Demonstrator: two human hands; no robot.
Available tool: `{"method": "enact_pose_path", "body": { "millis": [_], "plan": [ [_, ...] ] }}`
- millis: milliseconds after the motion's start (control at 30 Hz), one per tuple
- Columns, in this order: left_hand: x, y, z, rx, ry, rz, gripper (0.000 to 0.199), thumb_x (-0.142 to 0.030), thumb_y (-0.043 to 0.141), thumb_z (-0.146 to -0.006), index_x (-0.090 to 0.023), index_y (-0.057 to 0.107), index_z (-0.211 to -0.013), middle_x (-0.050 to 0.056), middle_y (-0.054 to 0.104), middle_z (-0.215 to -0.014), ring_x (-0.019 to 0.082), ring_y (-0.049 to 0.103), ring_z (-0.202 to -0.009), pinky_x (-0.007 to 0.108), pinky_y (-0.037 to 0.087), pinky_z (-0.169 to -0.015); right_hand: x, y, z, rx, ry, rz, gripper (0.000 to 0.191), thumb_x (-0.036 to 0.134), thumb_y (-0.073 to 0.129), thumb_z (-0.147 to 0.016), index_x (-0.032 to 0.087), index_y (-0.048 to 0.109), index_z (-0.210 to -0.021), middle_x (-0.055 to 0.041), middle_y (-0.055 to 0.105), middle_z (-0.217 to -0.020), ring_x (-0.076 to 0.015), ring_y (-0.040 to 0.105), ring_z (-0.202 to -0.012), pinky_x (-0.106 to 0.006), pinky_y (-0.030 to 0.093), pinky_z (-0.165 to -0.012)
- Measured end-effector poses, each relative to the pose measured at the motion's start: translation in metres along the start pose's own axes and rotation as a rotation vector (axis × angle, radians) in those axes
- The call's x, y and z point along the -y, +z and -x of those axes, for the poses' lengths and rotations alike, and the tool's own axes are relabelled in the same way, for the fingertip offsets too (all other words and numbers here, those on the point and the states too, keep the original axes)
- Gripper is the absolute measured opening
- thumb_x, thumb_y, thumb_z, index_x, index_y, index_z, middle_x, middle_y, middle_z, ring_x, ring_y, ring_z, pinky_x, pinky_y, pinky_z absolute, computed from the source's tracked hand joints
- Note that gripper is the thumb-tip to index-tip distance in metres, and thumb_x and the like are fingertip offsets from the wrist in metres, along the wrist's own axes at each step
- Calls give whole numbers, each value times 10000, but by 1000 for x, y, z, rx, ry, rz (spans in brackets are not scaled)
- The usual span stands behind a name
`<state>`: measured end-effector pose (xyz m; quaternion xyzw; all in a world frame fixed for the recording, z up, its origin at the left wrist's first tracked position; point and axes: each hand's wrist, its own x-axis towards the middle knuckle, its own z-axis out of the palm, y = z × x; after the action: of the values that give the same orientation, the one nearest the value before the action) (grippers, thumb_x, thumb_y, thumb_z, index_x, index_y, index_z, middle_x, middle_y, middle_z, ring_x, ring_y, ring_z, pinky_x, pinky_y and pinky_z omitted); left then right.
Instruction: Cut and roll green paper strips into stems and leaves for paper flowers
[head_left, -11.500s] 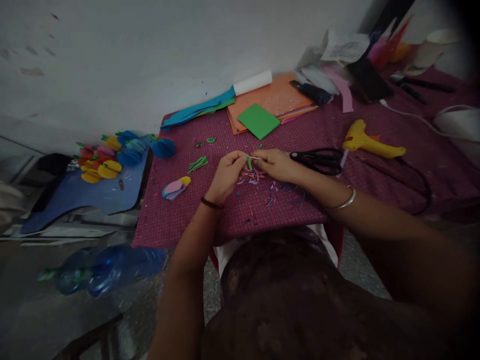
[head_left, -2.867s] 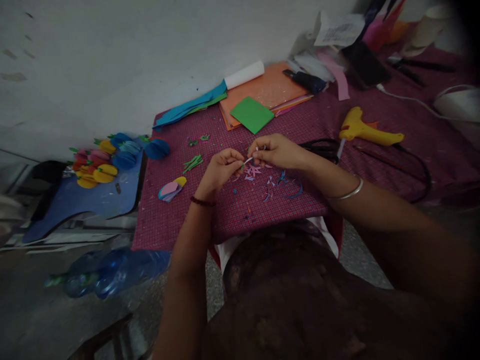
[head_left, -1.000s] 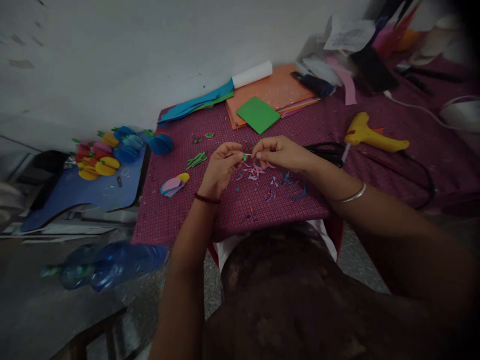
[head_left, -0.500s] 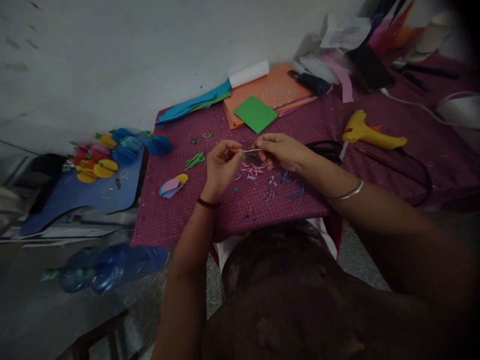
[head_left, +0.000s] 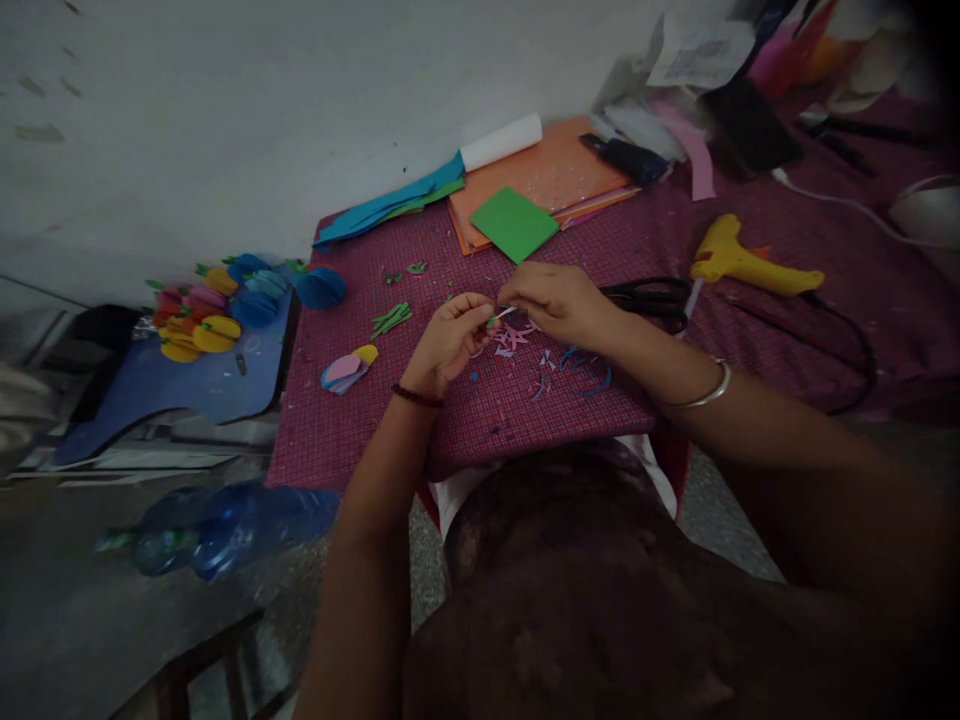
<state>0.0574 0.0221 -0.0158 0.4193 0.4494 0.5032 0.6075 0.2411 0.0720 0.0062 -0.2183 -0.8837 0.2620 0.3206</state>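
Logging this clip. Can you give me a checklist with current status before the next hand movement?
1. Left hand pinching the small green piece: ok.
2. Right hand gripping the thin white stick: cannot tell, fingers hide its end.
3. Scissors fully visible: not ok, only handles show.
4. Glue gun apart from both hands: ok.
5. Cloth near hands free of scraps: not ok, pink scraps lie there.

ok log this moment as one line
left hand: holding small green piece | right hand: at thin white piece | nearby: green strips, black-handled scissors, yellow glue gun

Head cam, fwd/down @ tbl.
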Motion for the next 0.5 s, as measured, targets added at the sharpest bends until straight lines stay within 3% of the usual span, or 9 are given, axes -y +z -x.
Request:
{"method": "enact_pose_path", "body": {
  "millis": [133,267,400,500],
  "plan": [
    [3,1,-2,-60,120,-78,150,-198,727,-744,-177,580,-756,-38,594,-632,54,541,-534,181,428,-521,3,4,0,-62,95,-71,122,229,514,-866,205,629,-896,-58,635,-904,-209,558,-922,-321,419,-776],
    [3,2,-4,-185,319,-301,110,-121,683,-751,-180,591,-734,-45,559,-614,65,489,-545,201,384,-536,-2,8,0,-144,307,-399,191,370,534,-902,203,597,-971,-25,623,-788,-151,597,-743,-246,430,-629],
    [2,1,-2,-318,511,-546,117,-98,655,-758,-191,597,-716,-27,565,-673,106,522,-663,235,396,-634,-11,10,-2,-34,536,-774,324,475,447,-941,180,580,-939,-15,644,-658,-100,569,-503,-200,431,-483],
    [0,-3,0,-316,591,-644,104,-119,647,-773,-205,610,-726,-10,585,-727,139,553,-769,265,423,-743,-16,10,-4,85,726,-926,381,406,363,-979,140,601,-844,-29,631,-538,-98,538,-406,-191,430,-416]
  ]
}}
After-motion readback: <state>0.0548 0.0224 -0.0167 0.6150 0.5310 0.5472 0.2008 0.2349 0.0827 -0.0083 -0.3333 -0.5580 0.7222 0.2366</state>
